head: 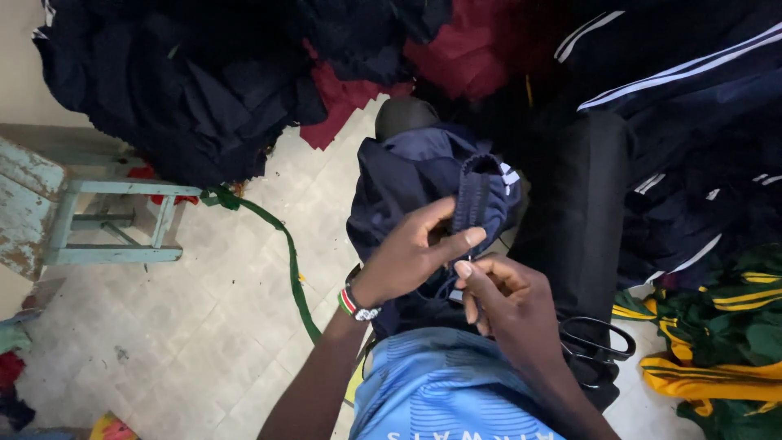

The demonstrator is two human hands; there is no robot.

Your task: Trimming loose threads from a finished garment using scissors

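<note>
Left hand (411, 254): pinching the gathered waistband of a navy garment (423, 175) – thumb pressed over the fold
Right hand (503, 295): closed on the garment's cord, just below the left
Garment: bunched on the person's lap
Scissors (595, 346): black, lying beside the right wrist
Floor (204, 318): tiled – green strap (289, 253) trailing across it

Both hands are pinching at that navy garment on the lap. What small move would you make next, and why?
Probably draw the right hand gently toward the body. Its fingertips pinch something thin, seemingly a thread or cord, at the navy garment, while the left hand steadies the gathered edge. The scissors lie close by for trimming afterwards.
</note>
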